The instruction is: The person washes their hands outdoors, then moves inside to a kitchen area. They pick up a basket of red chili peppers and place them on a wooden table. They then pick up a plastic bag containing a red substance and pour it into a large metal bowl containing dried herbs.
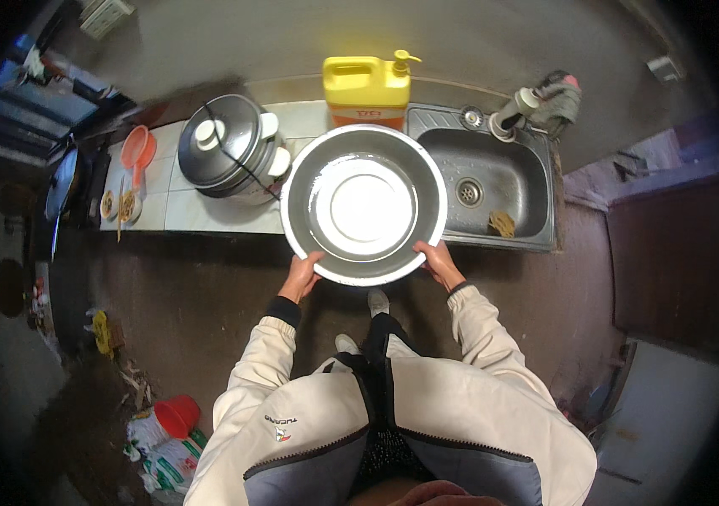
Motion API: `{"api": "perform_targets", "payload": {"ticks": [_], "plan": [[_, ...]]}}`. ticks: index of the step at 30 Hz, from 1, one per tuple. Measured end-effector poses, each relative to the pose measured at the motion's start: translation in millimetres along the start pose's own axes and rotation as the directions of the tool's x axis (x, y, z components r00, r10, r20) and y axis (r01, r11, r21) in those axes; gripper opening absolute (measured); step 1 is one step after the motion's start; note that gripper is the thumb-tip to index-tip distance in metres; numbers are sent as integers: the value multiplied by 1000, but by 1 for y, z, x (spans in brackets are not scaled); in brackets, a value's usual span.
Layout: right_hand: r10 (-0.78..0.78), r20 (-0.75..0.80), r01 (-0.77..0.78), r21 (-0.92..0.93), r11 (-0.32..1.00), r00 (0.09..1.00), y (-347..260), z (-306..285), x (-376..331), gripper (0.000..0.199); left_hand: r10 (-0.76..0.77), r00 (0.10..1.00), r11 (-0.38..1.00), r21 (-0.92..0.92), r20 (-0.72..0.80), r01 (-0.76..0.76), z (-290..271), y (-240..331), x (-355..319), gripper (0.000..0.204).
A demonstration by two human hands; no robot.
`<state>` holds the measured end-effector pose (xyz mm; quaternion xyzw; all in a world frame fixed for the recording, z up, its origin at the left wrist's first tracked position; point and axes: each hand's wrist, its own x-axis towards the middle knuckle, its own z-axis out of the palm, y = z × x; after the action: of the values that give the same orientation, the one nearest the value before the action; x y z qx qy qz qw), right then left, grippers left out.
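I hold a large round steel basin (363,143) level in front of me, over the counter's front edge. Water fills its bottom and reflects a bright white disc. My left hand (302,274) grips the basin's near rim on the left side. My right hand (437,260) grips the near rim on the right side. Both cream sleeves reach up from the lower edge. The basin hides part of the tiled counter (186,207) and the left edge of the steel sink (494,181).
A rice cooker (228,152) with a black cord stands on the counter left of the basin. A yellow pump jug (368,84) stands behind it. A sponge (502,223) lies in the sink, a tap (515,110) behind. An orange ladle (137,150) lies far left; a red cup (177,415) and bags on the floor.
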<state>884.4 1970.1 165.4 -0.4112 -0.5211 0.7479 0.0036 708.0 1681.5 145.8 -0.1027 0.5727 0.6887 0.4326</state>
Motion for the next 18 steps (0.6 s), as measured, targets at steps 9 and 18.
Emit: {"api": "perform_targets", "payload": {"ticks": [9, 18], "plan": [[-91, -103, 74, -159, 985, 991, 10, -5, -77, 30, -12, 1000, 986, -164, -13, 10, 1, -28, -70, 34], [43, -129, -77, -272, 959, 991, 4, 94, -188, 30, 27, 1000, 982, -187, -2, -27, -85, -33, -179, 42]]}}
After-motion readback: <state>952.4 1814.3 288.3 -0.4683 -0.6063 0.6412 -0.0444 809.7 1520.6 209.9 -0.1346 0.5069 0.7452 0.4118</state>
